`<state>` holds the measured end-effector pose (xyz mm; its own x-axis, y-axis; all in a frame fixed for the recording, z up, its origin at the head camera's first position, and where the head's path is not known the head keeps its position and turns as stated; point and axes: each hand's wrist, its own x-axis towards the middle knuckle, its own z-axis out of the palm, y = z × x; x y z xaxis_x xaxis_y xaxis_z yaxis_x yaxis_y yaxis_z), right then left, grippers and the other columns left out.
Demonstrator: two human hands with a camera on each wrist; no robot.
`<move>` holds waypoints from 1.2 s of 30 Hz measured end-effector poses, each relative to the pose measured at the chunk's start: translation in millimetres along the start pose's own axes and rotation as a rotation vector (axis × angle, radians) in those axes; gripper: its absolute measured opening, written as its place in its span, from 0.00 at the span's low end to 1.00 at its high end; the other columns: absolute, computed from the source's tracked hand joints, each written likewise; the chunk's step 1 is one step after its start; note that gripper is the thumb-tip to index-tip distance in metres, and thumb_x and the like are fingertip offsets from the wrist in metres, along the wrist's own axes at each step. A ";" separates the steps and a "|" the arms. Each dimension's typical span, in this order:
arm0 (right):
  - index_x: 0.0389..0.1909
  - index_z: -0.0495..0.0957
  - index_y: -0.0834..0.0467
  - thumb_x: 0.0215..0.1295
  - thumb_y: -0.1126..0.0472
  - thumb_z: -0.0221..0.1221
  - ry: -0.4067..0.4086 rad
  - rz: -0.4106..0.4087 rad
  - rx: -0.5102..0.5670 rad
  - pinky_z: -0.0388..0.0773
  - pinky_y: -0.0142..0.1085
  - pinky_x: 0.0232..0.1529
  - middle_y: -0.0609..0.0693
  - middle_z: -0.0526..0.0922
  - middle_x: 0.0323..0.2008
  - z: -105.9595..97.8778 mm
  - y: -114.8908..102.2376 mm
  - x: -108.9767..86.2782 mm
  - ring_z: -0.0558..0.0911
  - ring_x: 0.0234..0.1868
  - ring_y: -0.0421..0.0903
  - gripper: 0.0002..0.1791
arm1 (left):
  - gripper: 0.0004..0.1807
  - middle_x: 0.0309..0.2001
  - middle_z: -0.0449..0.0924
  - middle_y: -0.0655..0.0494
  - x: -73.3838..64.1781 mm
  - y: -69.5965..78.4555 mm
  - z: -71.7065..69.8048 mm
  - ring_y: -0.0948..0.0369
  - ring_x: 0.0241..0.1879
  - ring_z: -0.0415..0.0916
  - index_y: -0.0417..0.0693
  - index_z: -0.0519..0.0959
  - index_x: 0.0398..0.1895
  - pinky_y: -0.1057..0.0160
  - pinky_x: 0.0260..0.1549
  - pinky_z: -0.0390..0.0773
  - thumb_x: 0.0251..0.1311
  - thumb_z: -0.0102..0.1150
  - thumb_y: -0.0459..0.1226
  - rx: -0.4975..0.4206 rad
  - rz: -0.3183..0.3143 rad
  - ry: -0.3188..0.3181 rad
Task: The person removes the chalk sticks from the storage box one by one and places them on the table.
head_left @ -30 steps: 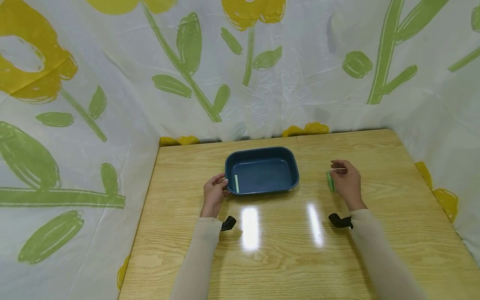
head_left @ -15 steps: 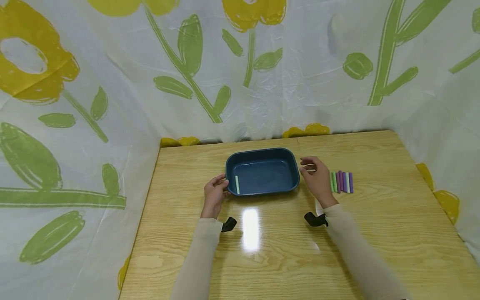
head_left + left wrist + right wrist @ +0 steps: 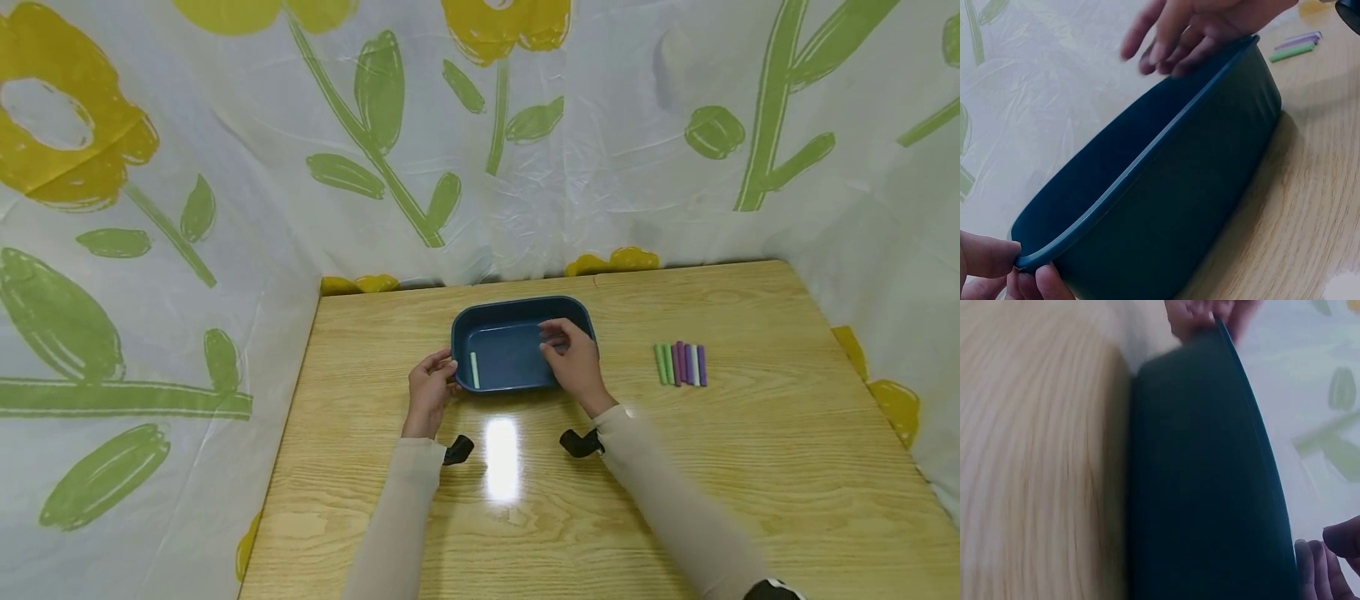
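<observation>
A dark blue rectangular tray [image 3: 517, 387] stands on the wooden table. My left hand [image 3: 431, 390] grips its left end; in the left wrist view the thumb lies on top of the rim and fingers are curled beneath it. One pale green chalk stick [image 3: 474, 370] lies inside, near the left wall. Over the tray's right part is my right hand [image 3: 573, 360], fingers bent and the thumb near them. I see nothing between these fingertips, but the tray's wall and the fingers hide part of that space. Several chalk sticks [image 3: 680, 365] lie side by side to the right.
The row of chalk holds green, maroon, purple and white sticks. Behind and beside the wooden table [image 3: 465, 533] hangs a white sheet [image 3: 622, 183] printed with yellow flowers and green leaves.
My right hand has moved left from the row of chalk, past the tray's right rim, to above its inside. The row now shows fully. My left hand and the tray have stayed put.
</observation>
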<state>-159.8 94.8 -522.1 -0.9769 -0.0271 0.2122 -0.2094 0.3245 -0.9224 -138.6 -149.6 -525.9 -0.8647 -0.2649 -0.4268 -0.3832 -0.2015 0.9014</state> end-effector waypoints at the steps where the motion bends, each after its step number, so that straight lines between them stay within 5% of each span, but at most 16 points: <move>1: 0.56 0.81 0.67 0.69 0.76 0.63 -0.010 0.008 0.014 0.85 0.50 0.48 0.64 0.85 0.50 5.5 -1.7 -0.2 0.85 0.46 0.60 0.16 | 0.18 0.46 0.75 0.50 0.0 0.2 -0.1 0.60 0.35 0.78 0.36 0.79 0.66 0.68 0.31 0.80 0.75 0.58 0.28 -0.001 0.001 -0.001; 7: 0.57 0.81 0.67 0.69 0.76 0.63 -0.054 0.050 0.042 0.85 0.54 0.50 0.64 0.85 0.50 34.2 -10.0 -0.7 0.85 0.47 0.59 0.16 | 0.19 0.46 0.75 0.49 0.4 0.1 -0.7 0.59 0.36 0.78 0.37 0.79 0.66 0.66 0.34 0.81 0.75 0.58 0.28 0.008 -0.009 0.000; 17: 0.57 0.81 0.67 0.70 0.75 0.62 -0.102 0.004 0.046 0.85 0.51 0.49 0.63 0.86 0.48 66.8 -18.3 1.8 0.85 0.46 0.58 0.16 | 0.18 0.47 0.75 0.48 -0.1 0.7 -0.8 0.60 0.35 0.78 0.37 0.79 0.65 0.66 0.34 0.82 0.75 0.58 0.28 0.012 0.001 -0.005; 30: 0.55 0.82 0.67 0.69 0.77 0.63 -0.121 0.001 0.026 0.85 0.49 0.50 0.62 0.86 0.47 89.9 -20.4 8.7 0.86 0.46 0.57 0.15 | 0.17 0.42 0.77 0.52 1.7 -0.7 0.9 0.60 0.33 0.79 0.33 0.79 0.64 0.67 0.29 0.80 0.75 0.57 0.27 -0.019 0.034 -0.027; 36: 0.58 0.81 0.65 0.70 0.75 0.62 -0.209 0.095 -0.030 0.85 0.49 0.49 0.62 0.85 0.50 95.2 -22.4 12.7 0.86 0.46 0.56 0.17 | 0.17 0.41 0.77 0.52 2.2 -1.8 -0.2 0.60 0.33 0.79 0.34 0.79 0.63 0.67 0.29 0.80 0.74 0.58 0.27 -0.018 0.030 -0.018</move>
<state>-171.7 -2.8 -529.5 -0.9806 -0.1893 0.0510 -0.1181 0.3625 -0.9245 -139.7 -150.0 -528.5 -0.8814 -0.2538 -0.3983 -0.3515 -0.2106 0.9122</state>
